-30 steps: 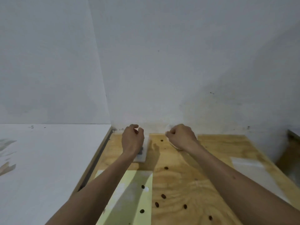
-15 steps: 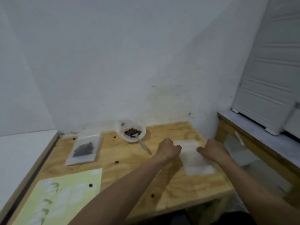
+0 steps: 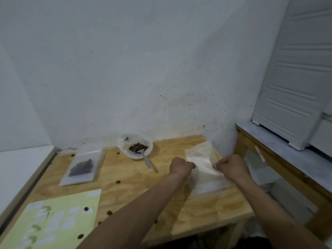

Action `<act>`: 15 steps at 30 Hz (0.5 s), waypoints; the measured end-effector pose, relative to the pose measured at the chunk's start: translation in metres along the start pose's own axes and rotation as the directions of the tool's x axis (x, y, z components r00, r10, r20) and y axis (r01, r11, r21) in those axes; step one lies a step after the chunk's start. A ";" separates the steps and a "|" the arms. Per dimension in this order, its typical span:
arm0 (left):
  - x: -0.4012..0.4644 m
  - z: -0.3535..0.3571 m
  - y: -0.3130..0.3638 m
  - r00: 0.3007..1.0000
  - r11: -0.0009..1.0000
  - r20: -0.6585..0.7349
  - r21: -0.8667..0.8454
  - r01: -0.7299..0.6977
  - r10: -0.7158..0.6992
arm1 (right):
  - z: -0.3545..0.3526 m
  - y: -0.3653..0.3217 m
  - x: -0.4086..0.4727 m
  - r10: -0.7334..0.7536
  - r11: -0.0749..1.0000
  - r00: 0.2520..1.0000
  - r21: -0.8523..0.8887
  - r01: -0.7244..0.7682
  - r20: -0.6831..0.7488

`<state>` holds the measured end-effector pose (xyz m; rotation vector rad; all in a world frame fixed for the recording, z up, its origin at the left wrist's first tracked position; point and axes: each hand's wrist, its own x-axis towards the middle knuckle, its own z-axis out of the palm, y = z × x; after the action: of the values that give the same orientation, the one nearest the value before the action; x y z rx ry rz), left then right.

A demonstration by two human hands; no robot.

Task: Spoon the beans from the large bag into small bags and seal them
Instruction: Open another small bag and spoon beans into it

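An empty clear small bag (image 3: 200, 157) is tilted up off the right side of the wooden table (image 3: 133, 178). My left hand (image 3: 181, 166) pinches its left edge and my right hand (image 3: 232, 167) pinches its right edge. More empty bags (image 3: 209, 186) lie flat under it. The large bag (image 3: 122, 141), rolled open like a bowl, stands at the back by the wall with brown beans (image 3: 138, 146) inside. A metal spoon (image 3: 148, 161) leans out of it toward me. A small bag with beans in it (image 3: 82, 168) lies flat at the left.
A yellow printed sheet (image 3: 53, 221) covers the near left corner. Loose beans (image 3: 118, 181) are scattered over the wood. A lower bench (image 3: 280, 141) with a white cabinet (image 3: 296, 87) stands to the right. A white surface (image 3: 21, 162) adjoins the table's left edge.
My view swung right. Both hands left the bean-filled bag at the left, came to the empty bags at the right, and have raised one bag's far end off the table.
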<state>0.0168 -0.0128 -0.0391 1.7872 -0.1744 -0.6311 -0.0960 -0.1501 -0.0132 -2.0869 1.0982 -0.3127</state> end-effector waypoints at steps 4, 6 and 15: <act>-0.003 -0.007 0.009 0.989 0.988 -0.069 -0.066 -0.138 0.133 | -0.014 -0.013 -0.011 -0.019 0.949 0.997 0.315 -0.006 0.076; -0.007 -0.016 0.018 0.969 0.954 -0.074 -0.173 -0.245 0.236 | -0.017 -0.021 -0.014 -0.035 0.934 0.990 0.357 -0.016 0.134; -0.028 -0.099 0.058 0.636 0.687 -0.337 0.045 -0.726 0.694 | -0.001 -0.116 -0.040 -0.211 0.773 0.972 0.626 0.102 0.103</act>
<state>0.0538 0.0646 0.0413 1.5246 -0.5812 0.2421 -0.0505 -0.0780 0.0746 -1.5692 0.5996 -0.4948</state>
